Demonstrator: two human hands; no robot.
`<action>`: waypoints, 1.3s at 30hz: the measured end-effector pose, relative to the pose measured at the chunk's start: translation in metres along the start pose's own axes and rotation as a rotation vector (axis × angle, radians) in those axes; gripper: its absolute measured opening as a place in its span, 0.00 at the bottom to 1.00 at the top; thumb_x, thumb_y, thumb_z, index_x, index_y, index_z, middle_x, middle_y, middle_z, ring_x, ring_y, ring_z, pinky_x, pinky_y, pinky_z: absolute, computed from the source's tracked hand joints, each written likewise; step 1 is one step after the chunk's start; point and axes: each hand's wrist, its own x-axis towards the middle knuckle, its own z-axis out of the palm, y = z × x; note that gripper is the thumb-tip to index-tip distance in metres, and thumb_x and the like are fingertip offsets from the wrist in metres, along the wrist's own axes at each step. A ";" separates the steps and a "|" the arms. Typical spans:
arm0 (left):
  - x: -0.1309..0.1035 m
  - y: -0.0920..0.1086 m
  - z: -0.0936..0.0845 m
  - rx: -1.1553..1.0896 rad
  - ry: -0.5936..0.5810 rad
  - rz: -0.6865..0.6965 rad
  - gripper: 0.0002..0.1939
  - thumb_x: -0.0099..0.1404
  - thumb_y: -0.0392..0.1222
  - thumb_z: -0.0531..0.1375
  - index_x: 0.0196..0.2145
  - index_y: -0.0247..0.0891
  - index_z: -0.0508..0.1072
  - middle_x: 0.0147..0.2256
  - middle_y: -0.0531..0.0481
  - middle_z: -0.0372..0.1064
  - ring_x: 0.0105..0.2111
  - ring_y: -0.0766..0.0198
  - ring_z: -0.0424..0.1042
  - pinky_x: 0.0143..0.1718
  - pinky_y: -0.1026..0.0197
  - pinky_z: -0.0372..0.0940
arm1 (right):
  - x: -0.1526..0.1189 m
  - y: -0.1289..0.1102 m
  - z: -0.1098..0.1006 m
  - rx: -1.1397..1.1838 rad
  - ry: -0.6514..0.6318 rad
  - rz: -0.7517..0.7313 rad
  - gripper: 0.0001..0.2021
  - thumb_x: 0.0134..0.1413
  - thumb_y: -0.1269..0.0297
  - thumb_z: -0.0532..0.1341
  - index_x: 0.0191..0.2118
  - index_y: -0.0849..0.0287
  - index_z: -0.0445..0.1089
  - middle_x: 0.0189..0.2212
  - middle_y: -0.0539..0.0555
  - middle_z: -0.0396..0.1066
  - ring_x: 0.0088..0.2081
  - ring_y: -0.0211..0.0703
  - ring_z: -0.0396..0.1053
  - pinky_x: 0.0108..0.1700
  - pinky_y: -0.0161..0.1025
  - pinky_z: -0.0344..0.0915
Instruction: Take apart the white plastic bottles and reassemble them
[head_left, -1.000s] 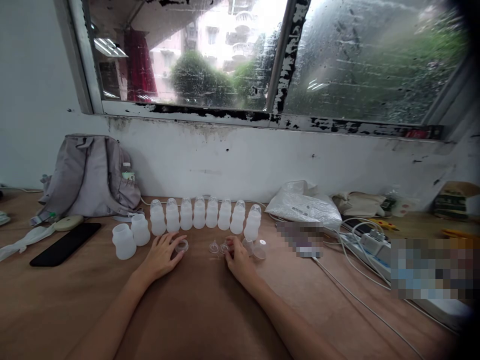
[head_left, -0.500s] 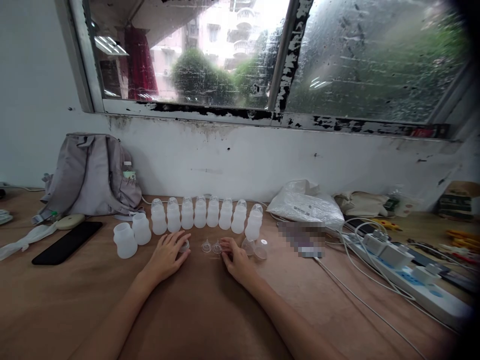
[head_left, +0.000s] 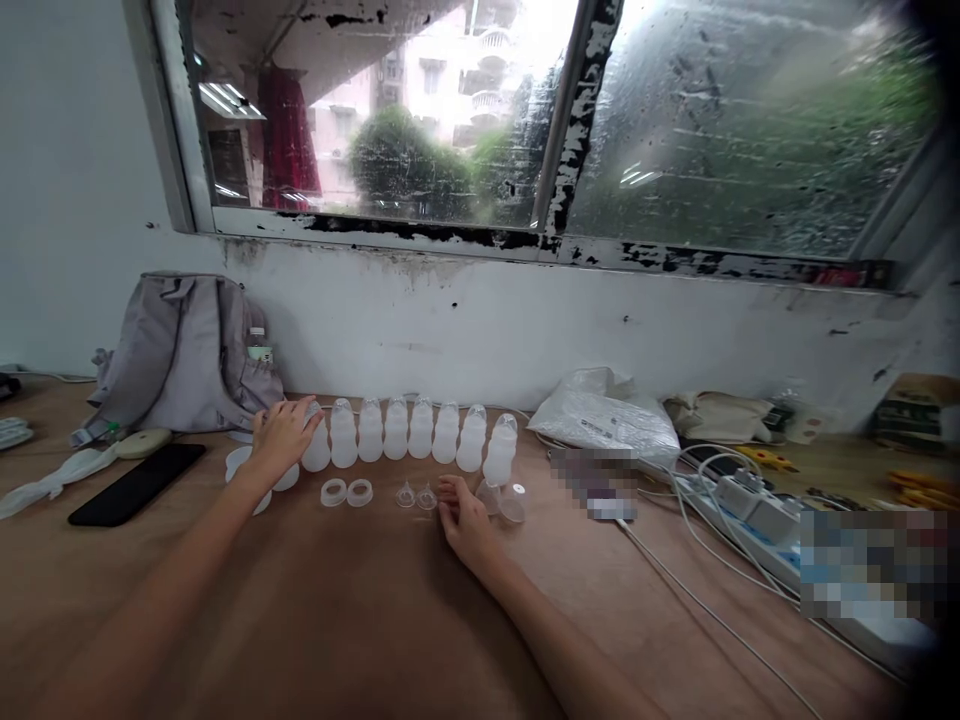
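Note:
My left hand [head_left: 283,436] reaches over two uncapped white baby bottles [head_left: 238,460], which it mostly covers. Its fingers are apart, and the tips are at the top of the leftmost capped baby bottle [head_left: 318,452]; I cannot tell if they touch it. Resting on the table, my right hand [head_left: 463,515] is loosely open beside two clear bottle nipples [head_left: 425,497]. Two whitish collar rings [head_left: 359,492] lie side by side left of the nipples. Just right of my right hand are two clear domed caps [head_left: 512,508]. Several capped bottles [head_left: 422,430] stand in a curved row behind.
A grey backpack [head_left: 180,350] leans on the wall at left, with a black phone [head_left: 137,485] in front of it. To the right lie a silvery plastic bag [head_left: 606,415], a cabled device [head_left: 611,510], and a power strip [head_left: 772,545] with chargers and loose cables.
My left hand has moved left and away from the table front, off the collar rings, to the bottles at the row's left end. My right hand stays nearly in place.

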 end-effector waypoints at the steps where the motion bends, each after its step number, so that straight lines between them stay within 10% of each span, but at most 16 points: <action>1: 0.001 -0.002 0.001 -0.003 -0.036 0.010 0.19 0.63 0.47 0.46 0.48 0.39 0.63 0.40 0.42 0.68 0.44 0.49 0.63 0.45 0.45 0.52 | 0.000 0.000 0.000 -0.009 0.014 -0.001 0.14 0.46 0.76 0.51 0.42 0.61 0.59 0.34 0.57 0.69 0.37 0.42 0.69 0.39 0.40 0.68; 7: -0.007 0.003 -0.013 -0.059 0.191 -0.018 0.17 0.63 0.43 0.47 0.47 0.40 0.63 0.40 0.44 0.68 0.43 0.52 0.63 0.48 0.47 0.50 | 0.001 -0.003 -0.004 -0.031 0.105 -0.030 0.13 0.47 0.76 0.50 0.41 0.61 0.61 0.33 0.57 0.69 0.37 0.43 0.69 0.40 0.42 0.67; 13: -0.022 0.050 -0.047 -0.503 0.487 0.033 0.18 0.65 0.42 0.42 0.51 0.41 0.58 0.46 0.46 0.59 0.48 0.59 0.59 0.51 0.55 0.54 | 0.002 0.002 -0.003 0.038 0.151 0.020 0.20 0.45 0.76 0.51 0.47 0.61 0.56 0.43 0.61 0.66 0.40 0.44 0.68 0.43 0.44 0.67; 22: -0.094 0.127 -0.013 -0.880 0.061 0.109 0.20 0.67 0.42 0.40 0.57 0.43 0.48 0.53 0.47 0.54 0.54 0.61 0.53 0.55 0.52 0.49 | -0.002 0.002 0.001 0.023 0.072 0.099 0.30 0.45 0.72 0.54 0.56 0.62 0.46 0.52 0.64 0.57 0.53 0.48 0.58 0.53 0.49 0.56; 30: -0.109 0.117 0.026 -0.960 -0.125 0.061 0.36 0.59 0.48 0.54 0.59 0.41 0.37 0.58 0.42 0.44 0.57 0.54 0.48 0.54 0.51 0.49 | 0.002 0.005 -0.004 0.149 0.249 0.241 0.22 0.46 0.72 0.54 0.50 0.61 0.54 0.46 0.62 0.64 0.48 0.49 0.64 0.49 0.50 0.60; 39: -0.112 0.113 0.011 -0.746 -0.262 0.362 0.32 0.53 0.37 0.55 0.56 0.45 0.53 0.44 0.46 0.62 0.43 0.56 0.63 0.44 0.54 0.60 | -0.006 -0.049 -0.016 0.262 0.119 0.067 0.14 0.55 0.61 0.51 0.46 0.58 0.61 0.41 0.56 0.68 0.42 0.44 0.67 0.43 0.40 0.64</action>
